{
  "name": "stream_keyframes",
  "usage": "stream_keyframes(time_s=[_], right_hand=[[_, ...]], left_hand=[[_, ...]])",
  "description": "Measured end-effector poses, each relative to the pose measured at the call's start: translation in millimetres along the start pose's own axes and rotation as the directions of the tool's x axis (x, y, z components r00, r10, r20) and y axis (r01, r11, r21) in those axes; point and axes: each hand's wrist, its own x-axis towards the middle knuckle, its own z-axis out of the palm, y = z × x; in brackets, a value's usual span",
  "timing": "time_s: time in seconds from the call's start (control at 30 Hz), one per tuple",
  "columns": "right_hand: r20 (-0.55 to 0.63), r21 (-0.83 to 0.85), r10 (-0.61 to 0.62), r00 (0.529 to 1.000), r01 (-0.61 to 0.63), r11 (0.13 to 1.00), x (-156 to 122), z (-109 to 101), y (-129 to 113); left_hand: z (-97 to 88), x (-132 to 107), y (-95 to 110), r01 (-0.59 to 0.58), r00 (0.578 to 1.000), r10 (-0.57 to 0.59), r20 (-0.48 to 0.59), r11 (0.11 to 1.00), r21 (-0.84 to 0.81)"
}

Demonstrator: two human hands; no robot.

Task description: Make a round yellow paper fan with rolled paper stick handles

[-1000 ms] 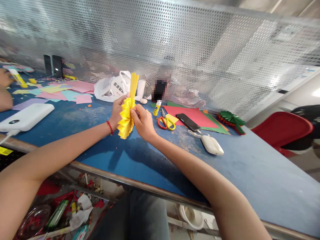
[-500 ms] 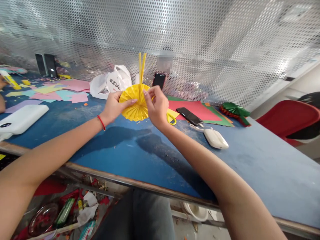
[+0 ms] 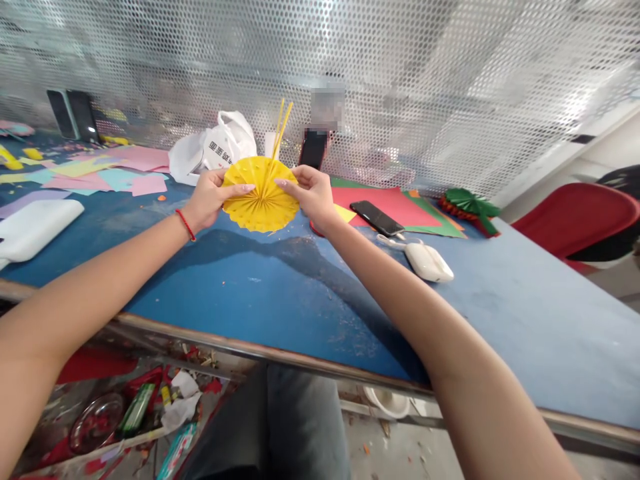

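Observation:
A round, pleated yellow paper fan point(image 3: 261, 212) is held up above the blue table, its folds spreading from the middle. Two thin yellow strips point(image 3: 283, 130) stick up from its top and lean slightly right. On the fan's left side, my left hand point(image 3: 213, 195) pinches the paper with the thumb across the front. My right hand point(image 3: 313, 193) grips the right side in the same way, thumb near the centre. The fingers behind the fan are mostly hidden. Under my right wrist shows a small red curved piece that I cannot make out.
Behind the hands are a white plastic bag point(image 3: 220, 147) and an upright phone point(image 3: 314, 148). To the right lie red paper point(image 3: 385, 205), a black phone point(image 3: 376, 218), a white corded device point(image 3: 429, 261) and a green folded-paper piece point(image 3: 467, 202). Coloured paper sheets point(image 3: 143, 160) and a white power bank point(image 3: 43, 230) lie left.
My right hand has shifted from beside the strips onto the fan's right side. The fan now looks wider and rounder, its strips tilting right. The yellow scissors handle is out of sight.

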Motion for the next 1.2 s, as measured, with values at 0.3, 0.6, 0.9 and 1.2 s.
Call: stream_keyframes(time_s=[0.3,0.6,0.9,1.2], right_hand=[[0.019,-0.002,-0.017,1.000,0.017,1.000,-2,-2,-4],[0.137,-0.020,0.028,0.990,-0.026,0.999,-11,8,-11],[0.144,0.059,0.011,0.990,-0.020,0.998,-7,2,-8],[0.139,0.078,0.106,0.985,-0.118,0.990,-7,1,-15]], left_hand=[[-5.1,1,5,0.017,1.000,-0.017,-0.002,0.999,0.031],[14.3,-10,12,-0.026,0.998,0.024,0.058,0.999,0.033],[9.8,-8,11,-0.012,0.999,0.010,0.043,0.998,0.054],[6.0,-3,9,0.046,0.997,-0.050,0.052,0.996,0.078]])
